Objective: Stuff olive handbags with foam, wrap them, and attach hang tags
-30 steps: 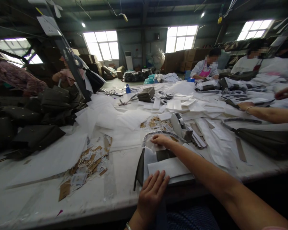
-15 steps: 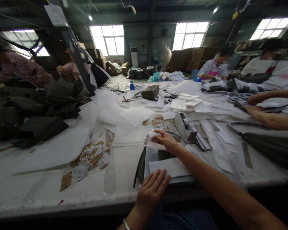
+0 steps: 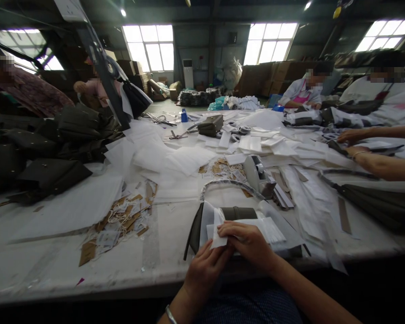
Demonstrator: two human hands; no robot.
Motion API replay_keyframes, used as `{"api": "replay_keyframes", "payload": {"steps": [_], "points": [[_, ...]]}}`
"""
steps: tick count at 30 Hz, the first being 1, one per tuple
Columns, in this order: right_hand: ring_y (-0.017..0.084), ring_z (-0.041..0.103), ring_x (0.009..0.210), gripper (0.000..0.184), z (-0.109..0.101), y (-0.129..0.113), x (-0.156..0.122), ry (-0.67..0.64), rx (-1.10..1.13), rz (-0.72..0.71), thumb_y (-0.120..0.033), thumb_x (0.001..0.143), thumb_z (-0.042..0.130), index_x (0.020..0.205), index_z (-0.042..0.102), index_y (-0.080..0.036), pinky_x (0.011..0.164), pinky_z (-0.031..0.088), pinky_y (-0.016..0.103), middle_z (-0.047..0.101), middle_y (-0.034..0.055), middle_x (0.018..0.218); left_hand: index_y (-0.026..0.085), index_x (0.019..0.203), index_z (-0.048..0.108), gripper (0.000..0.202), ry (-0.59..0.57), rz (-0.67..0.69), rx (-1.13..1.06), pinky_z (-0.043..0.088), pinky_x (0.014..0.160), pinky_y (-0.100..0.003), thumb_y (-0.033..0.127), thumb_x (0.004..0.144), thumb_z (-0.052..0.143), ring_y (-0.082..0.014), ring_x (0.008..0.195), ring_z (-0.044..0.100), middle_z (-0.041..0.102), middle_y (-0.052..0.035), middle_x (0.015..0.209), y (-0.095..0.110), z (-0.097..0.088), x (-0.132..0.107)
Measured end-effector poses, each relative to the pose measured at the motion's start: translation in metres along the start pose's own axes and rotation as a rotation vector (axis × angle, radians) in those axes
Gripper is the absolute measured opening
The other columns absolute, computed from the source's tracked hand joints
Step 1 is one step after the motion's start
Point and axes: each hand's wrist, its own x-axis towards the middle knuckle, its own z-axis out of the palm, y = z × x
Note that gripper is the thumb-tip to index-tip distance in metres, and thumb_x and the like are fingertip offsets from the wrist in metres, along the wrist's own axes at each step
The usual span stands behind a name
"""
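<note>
An olive-green handbag lies on the table just in front of me, partly covered by thin white sheets. Its wrapped handle arches away from me. Both hands meet over its near side. My right hand pinches a small white sheet folded down over the bag's left part. From below, my left hand has its bent fingers at that sheet's lower edge, close to the right fingertips. A flat white strip lies across the bag, partly under my right hand.
A tape dispenser stands behind the bag. Brown tags with strings lie to the left, near piled dark bags. White sheets spread across the table. At right, a co-worker's hands work near another bag.
My right hand has come down from near the handle toward me, folding the small white sheet over the bag. My left hand's flat fingers have bent and met it there.
</note>
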Motion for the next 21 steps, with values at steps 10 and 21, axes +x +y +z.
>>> {"api": "replay_keyframes", "payload": {"steps": [10, 21], "points": [[0.018, 0.074, 0.095, 0.022, -0.006, -0.008, 0.001, 0.133, 0.036, -0.043, -0.008, 0.087, 0.059, 0.094, 0.074, -0.022, 0.09, 0.06, 0.03, 0.078, 0.0041, 0.096, 0.023, 0.13, 0.062, 0.037, 0.07, -0.045, 0.028, 0.056, 0.098, -0.033, 0.018, 0.101, 0.038, -0.0184, 0.112, 0.066, 0.071, -0.0028, 0.121, 0.001, 0.006, 0.0], [0.017, 0.073, 0.097, 0.02, -0.002, -0.013, -0.014, 0.107, 0.124, -0.07, -0.009, 0.09, 0.061, 0.097, 0.074, -0.023, 0.093, 0.058, 0.028, 0.077, 0.0033, 0.098, 0.02, 0.113, 0.069, 0.03, 0.2, -0.047, 0.008, 0.048, 0.107, -0.032, 0.017, 0.101, 0.042, -0.015, 0.108, 0.068, 0.075, -0.0036, 0.112, 0.0, 0.005, 0.005]]}}
